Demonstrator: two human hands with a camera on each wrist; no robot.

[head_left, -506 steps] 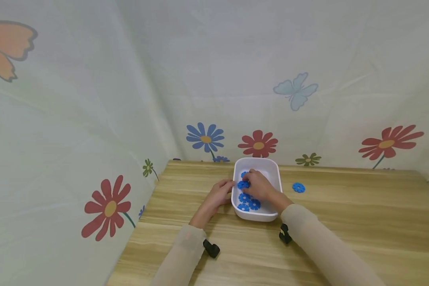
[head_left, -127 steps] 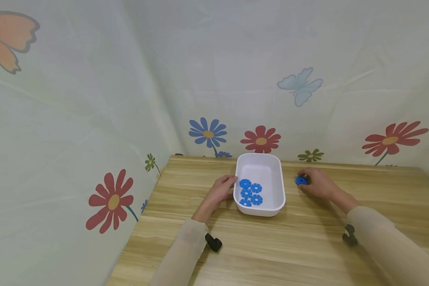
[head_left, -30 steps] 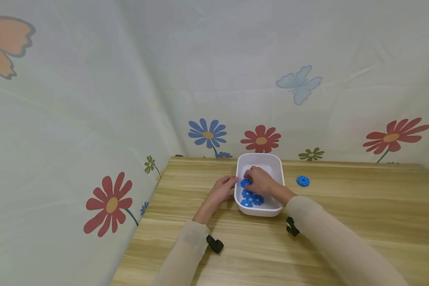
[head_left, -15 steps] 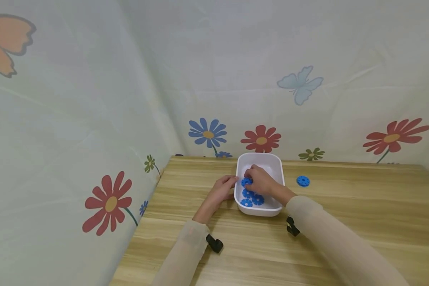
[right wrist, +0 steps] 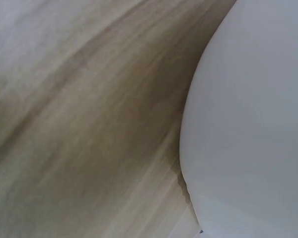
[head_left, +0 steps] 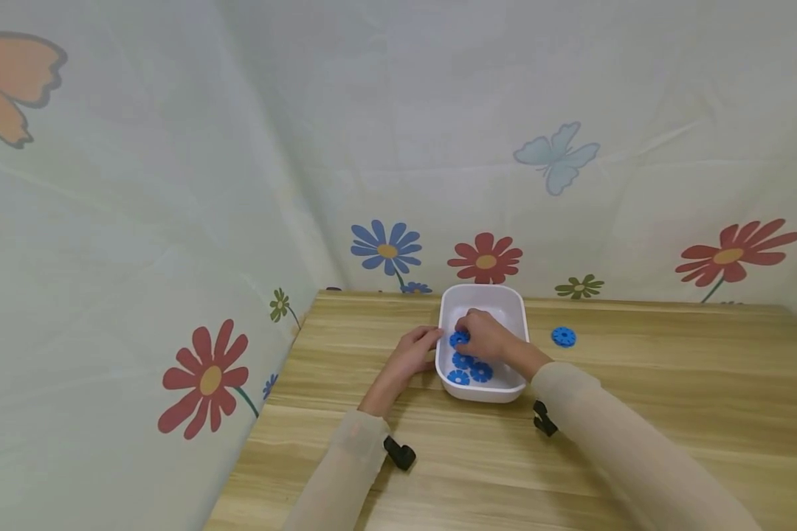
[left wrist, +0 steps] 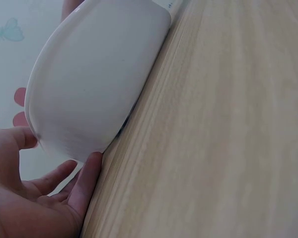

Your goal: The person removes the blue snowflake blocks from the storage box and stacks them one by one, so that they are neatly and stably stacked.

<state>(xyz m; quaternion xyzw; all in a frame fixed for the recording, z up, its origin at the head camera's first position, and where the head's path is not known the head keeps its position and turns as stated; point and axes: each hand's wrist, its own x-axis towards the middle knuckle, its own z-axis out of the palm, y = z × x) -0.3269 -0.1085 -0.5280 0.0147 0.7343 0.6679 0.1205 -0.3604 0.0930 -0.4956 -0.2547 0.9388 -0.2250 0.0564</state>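
Note:
A white rectangular tray (head_left: 481, 394) stands near the table's back edge. Several blue notched plastic discs (head_left: 481, 372), shaped like flowers, lie at its left and front. My right hand (head_left: 488, 338) reaches into the tray, its curled fingers pinching a blue disc (head_left: 459, 339) by the left wall. My left hand (head_left: 408, 355) rests against the tray's left side. In the left wrist view, fingertips (left wrist: 92, 161) touch the outside of the white tray (left wrist: 94, 74), one at the rim and others lower down. The right wrist view has only the tray wall (right wrist: 248, 124), no hand.
Right of the tray, on the wooden table (head_left: 671, 383), lie blue discs (head_left: 563, 337) that look stacked. A fabric backdrop (head_left: 432, 147) with printed flowers rises behind and to the left. Black straps (head_left: 400, 452) sit at both sleeves.
Over the last second the right hand stays in the tray, barely moving. About four seconds ago it was at the discs on the table. The left hand has kept its place.

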